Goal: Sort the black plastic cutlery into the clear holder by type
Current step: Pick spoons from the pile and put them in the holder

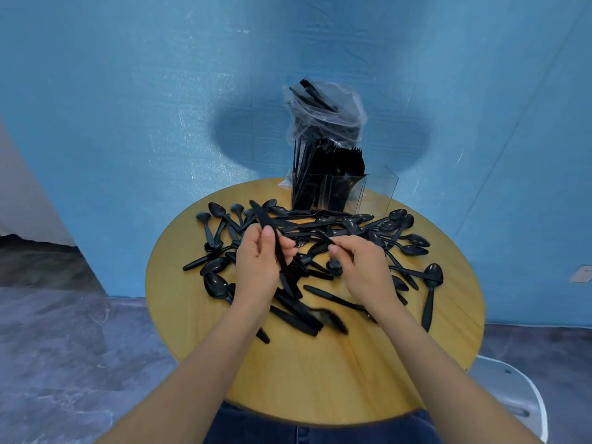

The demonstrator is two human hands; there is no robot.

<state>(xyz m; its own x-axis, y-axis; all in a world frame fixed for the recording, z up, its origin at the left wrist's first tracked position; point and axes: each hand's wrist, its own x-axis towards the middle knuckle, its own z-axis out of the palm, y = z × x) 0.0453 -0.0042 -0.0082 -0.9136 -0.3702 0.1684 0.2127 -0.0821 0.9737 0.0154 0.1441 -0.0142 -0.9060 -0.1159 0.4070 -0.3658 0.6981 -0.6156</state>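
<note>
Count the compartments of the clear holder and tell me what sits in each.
3 show in the clear holder: left holds knives, middle holds forks, right looks bare. The clear walls blur the dividers, so another may be hidden.

Both forearms are showing bare, with no sleeves reaching them. The person is wearing dark blue jeans (320, 434). No rings are showing.

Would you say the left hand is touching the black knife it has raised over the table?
Touching. The head view shows the left hand with its fingers curled round the knife, whose blade sticks out above the fingers.
</note>
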